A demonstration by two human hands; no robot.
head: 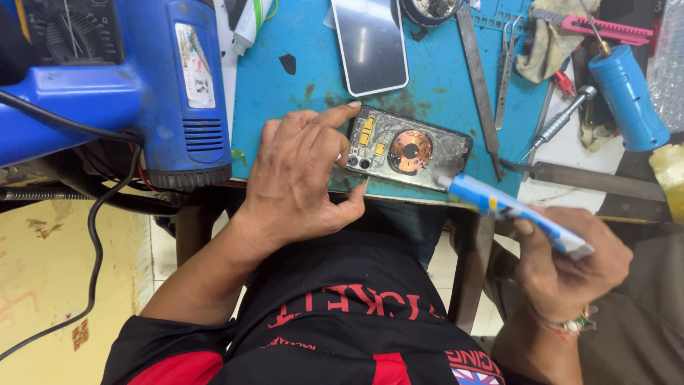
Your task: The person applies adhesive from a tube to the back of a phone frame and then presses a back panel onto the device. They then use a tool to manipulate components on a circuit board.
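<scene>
Left hand (303, 171) pins back cover (407, 148) to surface (299, 85); right hand (570, 264) grips glue tube (516, 212), nozzle at cover edge. No glue bead visible yet; screen (370, 43) unfitted.

Bright, even light from overhead, colours saturated. Strong white glare streak on the glossy phone screen (370, 44) at the far edge; smaller sheen on the opened phone back (410, 150) and the blue cylinder (628, 96) far right. Soft short shadows under the left hand (299, 178) on the blue desk (442, 78). Heat gun (121, 85) at near left looms large, wide-angle stretch. Glue tube (516, 212) in the right hand (570, 274) slightly soft. Centre sharp; floor below dimmer.
</scene>
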